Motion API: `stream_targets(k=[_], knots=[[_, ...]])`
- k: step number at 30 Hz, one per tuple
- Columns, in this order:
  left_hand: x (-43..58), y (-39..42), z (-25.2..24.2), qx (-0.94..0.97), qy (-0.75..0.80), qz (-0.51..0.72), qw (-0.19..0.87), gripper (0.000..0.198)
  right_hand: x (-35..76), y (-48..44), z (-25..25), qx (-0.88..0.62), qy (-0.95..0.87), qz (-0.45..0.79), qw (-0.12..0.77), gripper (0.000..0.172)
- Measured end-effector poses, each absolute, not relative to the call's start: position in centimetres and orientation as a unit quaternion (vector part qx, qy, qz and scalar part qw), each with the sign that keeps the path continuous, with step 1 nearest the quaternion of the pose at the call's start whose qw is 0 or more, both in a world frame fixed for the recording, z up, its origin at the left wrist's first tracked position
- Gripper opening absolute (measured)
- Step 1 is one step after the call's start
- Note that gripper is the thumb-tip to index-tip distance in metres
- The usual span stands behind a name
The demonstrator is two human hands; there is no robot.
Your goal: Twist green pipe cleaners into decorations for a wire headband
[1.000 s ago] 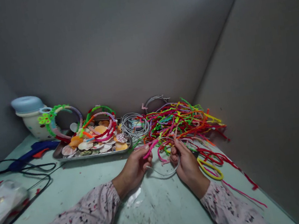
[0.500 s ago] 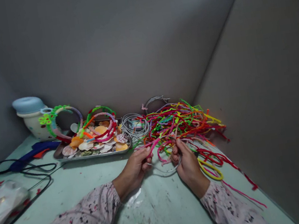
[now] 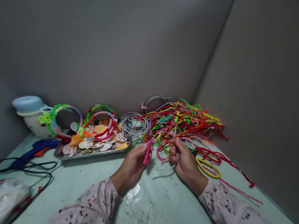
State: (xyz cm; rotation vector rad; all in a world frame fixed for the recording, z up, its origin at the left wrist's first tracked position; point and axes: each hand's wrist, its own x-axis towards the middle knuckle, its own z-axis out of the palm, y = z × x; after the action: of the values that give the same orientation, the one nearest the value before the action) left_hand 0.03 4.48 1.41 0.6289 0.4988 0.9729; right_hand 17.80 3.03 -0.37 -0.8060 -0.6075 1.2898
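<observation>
Between the thumb and fingers of my left hand (image 3: 131,165) is a bright pink pipe cleaner (image 3: 148,153), which appears to lie along one end of a thin grey wire (image 3: 164,169). The wire arcs across to my right hand (image 3: 185,164), whose closed fingers grip it. Its loose end curves out below that hand, over the tabletop. Just beyond both hands spreads a tangled heap of colourful pipe cleaners (image 3: 183,118). A yellow loop (image 3: 210,170) and red strands (image 3: 209,155) lie beside my right wrist.
A metal tray (image 3: 97,154) of shells stands behind my left hand, with fuzzy wrapped rings (image 3: 102,113) in it. Coiled grey wire (image 3: 134,123) sits beside it. Farther left are a blue-lidded jar (image 3: 32,117), a blue tool (image 3: 41,145), a black cord (image 3: 48,183) and a plastic bag (image 3: 9,202).
The pink piece in my left hand now tilts down toward me, and the wire's loose end has come away from my left fingers. My right hand has hardly moved.
</observation>
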Motion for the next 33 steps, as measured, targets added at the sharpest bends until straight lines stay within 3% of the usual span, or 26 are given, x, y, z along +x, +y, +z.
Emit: stream_targets(k=[21, 24, 33], knots=[[0.2, 4.4, 0.8, 0.331, 0.244, 0.451, 0.792, 0.018, 17.9, 2.8, 0.7, -0.386, -0.297, 0.600, 0.635, 0.036], [0.2, 4.5, 0.8, 0.334, 0.219, 0.442, 0.803, 0.026, 18.7, 2.8, 1.1, -0.387, -0.333, 0.625, 0.590, 0.035], [0.1, 4.8, 1.0, 0.295, 0.236, 0.463, 0.802, 0.014, 19.0, 2.5, 0.7, -0.488, -0.475, 0.604, 0.413, 0.031]])
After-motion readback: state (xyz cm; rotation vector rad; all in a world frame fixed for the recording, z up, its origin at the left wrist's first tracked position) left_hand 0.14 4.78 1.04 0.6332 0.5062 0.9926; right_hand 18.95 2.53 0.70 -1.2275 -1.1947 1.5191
